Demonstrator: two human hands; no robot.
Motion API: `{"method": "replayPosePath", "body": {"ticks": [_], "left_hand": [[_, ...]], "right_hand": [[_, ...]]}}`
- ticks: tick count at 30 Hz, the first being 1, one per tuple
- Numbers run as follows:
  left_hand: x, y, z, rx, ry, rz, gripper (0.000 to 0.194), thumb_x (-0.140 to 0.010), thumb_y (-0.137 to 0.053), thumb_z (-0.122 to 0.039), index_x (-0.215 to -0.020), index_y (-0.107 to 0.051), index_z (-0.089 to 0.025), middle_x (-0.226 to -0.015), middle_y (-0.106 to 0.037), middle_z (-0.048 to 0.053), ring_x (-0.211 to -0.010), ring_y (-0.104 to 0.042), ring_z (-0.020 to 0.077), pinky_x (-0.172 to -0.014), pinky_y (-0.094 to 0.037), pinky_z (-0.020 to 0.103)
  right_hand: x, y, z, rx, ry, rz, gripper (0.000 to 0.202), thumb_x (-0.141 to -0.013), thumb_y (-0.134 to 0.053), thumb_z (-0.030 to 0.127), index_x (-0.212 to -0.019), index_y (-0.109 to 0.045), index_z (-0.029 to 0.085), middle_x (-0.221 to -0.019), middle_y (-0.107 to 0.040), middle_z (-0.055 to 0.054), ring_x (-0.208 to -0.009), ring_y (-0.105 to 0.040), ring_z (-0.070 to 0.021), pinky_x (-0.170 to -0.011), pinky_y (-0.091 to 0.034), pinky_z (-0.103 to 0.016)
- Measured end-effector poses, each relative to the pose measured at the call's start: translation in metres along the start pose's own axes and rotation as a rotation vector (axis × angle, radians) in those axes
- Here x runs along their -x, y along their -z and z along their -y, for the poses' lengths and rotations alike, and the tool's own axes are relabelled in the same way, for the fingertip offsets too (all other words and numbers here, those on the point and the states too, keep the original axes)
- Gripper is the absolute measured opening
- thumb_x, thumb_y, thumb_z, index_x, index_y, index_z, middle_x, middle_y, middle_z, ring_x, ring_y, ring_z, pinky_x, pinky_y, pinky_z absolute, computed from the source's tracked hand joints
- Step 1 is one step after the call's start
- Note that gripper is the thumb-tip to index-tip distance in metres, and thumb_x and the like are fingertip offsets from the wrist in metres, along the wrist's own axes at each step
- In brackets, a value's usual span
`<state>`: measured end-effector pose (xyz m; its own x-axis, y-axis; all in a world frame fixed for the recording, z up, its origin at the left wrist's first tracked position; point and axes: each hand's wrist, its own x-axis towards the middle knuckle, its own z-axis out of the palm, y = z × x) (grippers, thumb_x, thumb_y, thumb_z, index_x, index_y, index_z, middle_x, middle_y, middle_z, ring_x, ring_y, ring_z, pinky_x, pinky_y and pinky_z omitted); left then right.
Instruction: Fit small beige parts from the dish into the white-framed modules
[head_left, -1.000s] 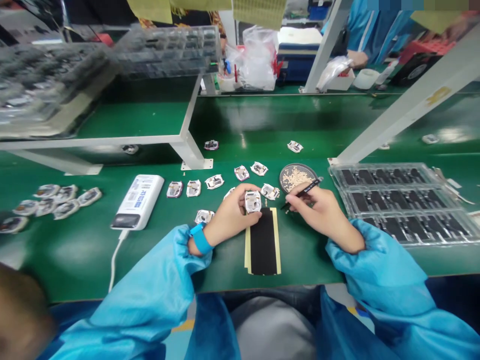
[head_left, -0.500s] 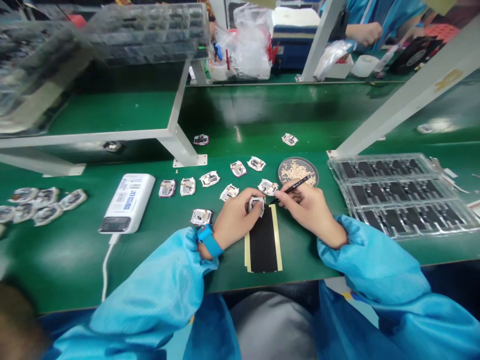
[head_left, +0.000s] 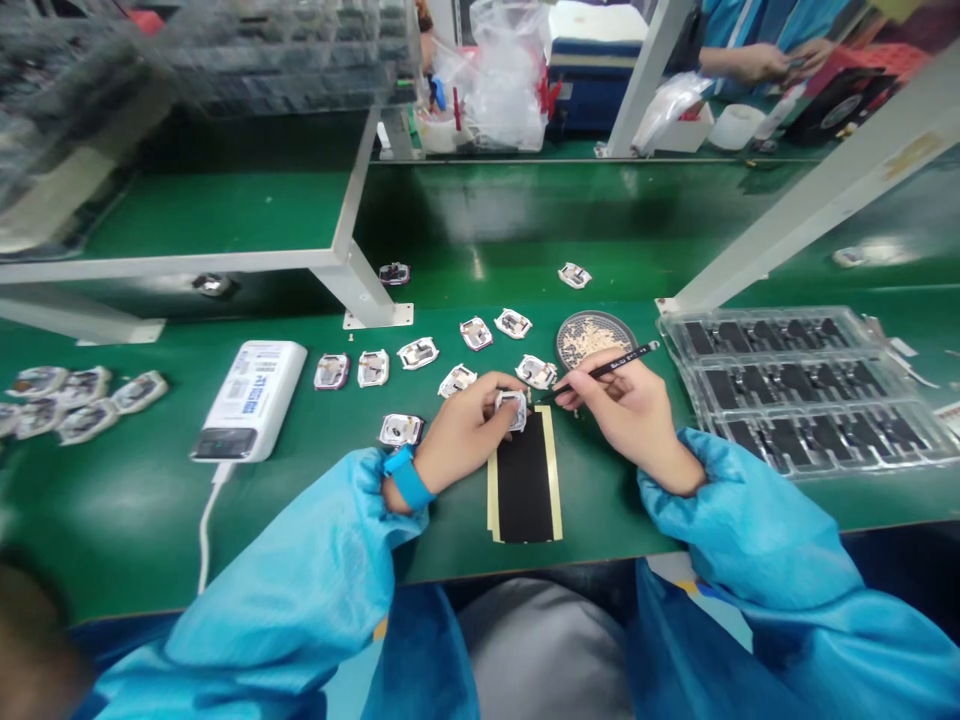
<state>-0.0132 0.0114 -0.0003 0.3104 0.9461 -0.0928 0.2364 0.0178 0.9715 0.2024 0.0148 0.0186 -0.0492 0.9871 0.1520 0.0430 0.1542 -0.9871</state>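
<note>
My left hand (head_left: 466, 428) pinches a small white casing (head_left: 512, 409) above the top end of a black strip (head_left: 523, 480) with pale yellow edges. In my right hand (head_left: 621, 400) is a thin black tool (head_left: 611, 366), its tip pointing left, close to the casing. Beside the tool's tip lies another white casing (head_left: 536, 372). Behind my right hand sits a round dark dish (head_left: 631, 330) of small pale pieces, partly covered by the hand. More open casings (head_left: 418, 353) are spread to the left and behind, with one (head_left: 401, 430) near my left wrist.
A white power bank (head_left: 251, 400) with a cable lies left, beyond it a cluster of casings (head_left: 86, 386). Clear trays (head_left: 795, 385) of black parts lie right. Metal shelf legs (head_left: 371, 290) stand on the bench. Another person's hands (head_left: 757, 64) show at the back right.
The black tool has swung to a different angle, with more of its length showing past my right hand. My left hand still holds the casing. The other person's hands have come together.
</note>
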Motion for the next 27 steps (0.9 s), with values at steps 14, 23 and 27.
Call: {"method": "replayPosePath", "body": {"ticks": [14,23,27], "left_hand": [[-0.0022,0.0001,-0.0063,0.165,0.031,-0.030,0.026,-0.089,-0.067,-0.027,-0.112,-0.067,-0.014,-0.089,-0.072,0.005,-0.072,-0.070,0.0162,-0.065,-0.064,0.028],[-0.0027,-0.0006,-0.0050,0.166,0.034,-0.040,0.027,-0.089,-0.067,-0.027,-0.113,-0.067,-0.013,-0.090,-0.072,0.006,-0.072,-0.070,0.0159,-0.065,-0.064,0.028],[-0.0023,-0.0016,-0.0026,0.120,0.008,-0.057,0.027,-0.090,-0.066,-0.026,-0.114,-0.068,-0.015,-0.094,-0.074,0.006,-0.073,-0.071,0.0164,-0.066,-0.063,0.028]], "right_hand": [[0.0040,-0.0079,0.0027,0.337,0.326,0.009,0.005,-0.090,-0.073,0.022,-0.095,-0.072,0.020,-0.090,-0.076,-0.003,-0.078,-0.074,-0.0160,-0.072,-0.062,-0.027],[0.0031,-0.0093,0.0009,0.402,0.362,-0.004,0.004,-0.090,-0.073,0.022,-0.094,-0.072,0.020,-0.087,-0.075,-0.003,-0.076,-0.073,-0.0157,-0.070,-0.060,-0.027],[0.0052,-0.0100,-0.0024,0.501,0.465,0.028,0.008,-0.091,-0.072,0.020,-0.098,-0.071,0.023,-0.092,-0.076,-0.003,-0.086,-0.074,-0.0182,-0.078,-0.061,-0.030]]}}
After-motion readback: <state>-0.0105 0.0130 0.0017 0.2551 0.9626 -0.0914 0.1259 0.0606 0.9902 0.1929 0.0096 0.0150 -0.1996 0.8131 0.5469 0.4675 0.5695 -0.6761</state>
